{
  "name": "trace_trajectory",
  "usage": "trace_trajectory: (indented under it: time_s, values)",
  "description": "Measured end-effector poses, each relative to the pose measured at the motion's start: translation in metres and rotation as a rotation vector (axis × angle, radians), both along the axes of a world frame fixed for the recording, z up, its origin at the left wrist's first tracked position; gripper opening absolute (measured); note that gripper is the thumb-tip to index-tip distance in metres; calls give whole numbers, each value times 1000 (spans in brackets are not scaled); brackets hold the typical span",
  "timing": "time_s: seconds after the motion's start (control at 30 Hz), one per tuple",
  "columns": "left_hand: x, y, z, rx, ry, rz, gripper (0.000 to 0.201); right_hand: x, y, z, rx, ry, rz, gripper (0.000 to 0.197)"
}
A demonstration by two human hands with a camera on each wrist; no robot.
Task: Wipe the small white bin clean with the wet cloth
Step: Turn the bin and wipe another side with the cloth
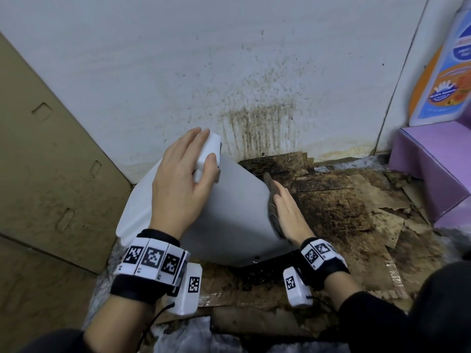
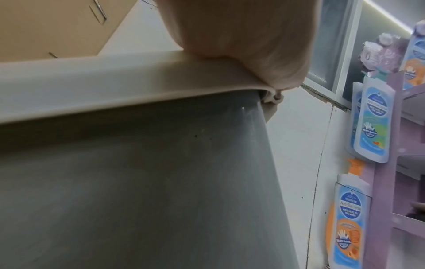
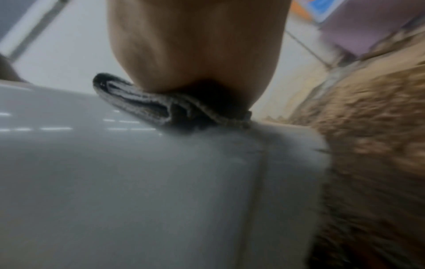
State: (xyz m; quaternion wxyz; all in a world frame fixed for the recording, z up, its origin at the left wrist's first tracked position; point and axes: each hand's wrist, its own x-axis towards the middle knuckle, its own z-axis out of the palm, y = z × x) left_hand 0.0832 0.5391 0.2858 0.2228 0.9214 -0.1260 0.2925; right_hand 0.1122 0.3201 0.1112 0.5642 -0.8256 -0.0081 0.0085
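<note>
The small white bin (image 1: 229, 210) is tilted away from me toward the wall, its base near me. My left hand (image 1: 183, 174) grips the bin's top rim (image 2: 92, 81), fingers curled over its white lid corner. My right hand (image 1: 288, 212) lies flat with straight fingers along the bin's right side and presses a folded grey cloth (image 1: 274, 207) against it. In the right wrist view the cloth (image 3: 149, 105) is squeezed between my palm and the bin wall (image 3: 138, 182). That view is blurred.
Stained, dirty cardboard sheets (image 1: 344, 205) cover the floor to the right of the bin. The white wall (image 1: 229, 59) behind is spattered brown. A brown cardboard box (image 1: 46, 161) stands at left. A purple display stand (image 1: 433, 161) with soap bottle pictures (image 2: 372, 120) stands at right.
</note>
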Motion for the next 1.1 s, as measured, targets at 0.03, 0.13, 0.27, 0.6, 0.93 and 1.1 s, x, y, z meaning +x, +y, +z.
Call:
trace_trajectory:
  time_s: [0.03,0.13,0.27,0.6,0.93,1.1]
  values:
    - [0,-1,0,3,-1,-2,49,-2,-8,-8,8,38,-23,56]
    - [0,-2,0,11,-12,-2,48,-9,-19,-21,48,135,-91,52]
    - [-2,-6,0,5,-10,17,48,-11,-7,-15,110,144,-180,53]
    - [-1,-10,-1,26,-21,17,50,-22,64,78,109,-155,68,54]
    - [1,-3,-1,2,-2,-4,49,-29,27,27,142,-116,-13,48]
    - [1,-2,-1,-16,2,-1,48,-46,-6,-14,155,102,-181,47]
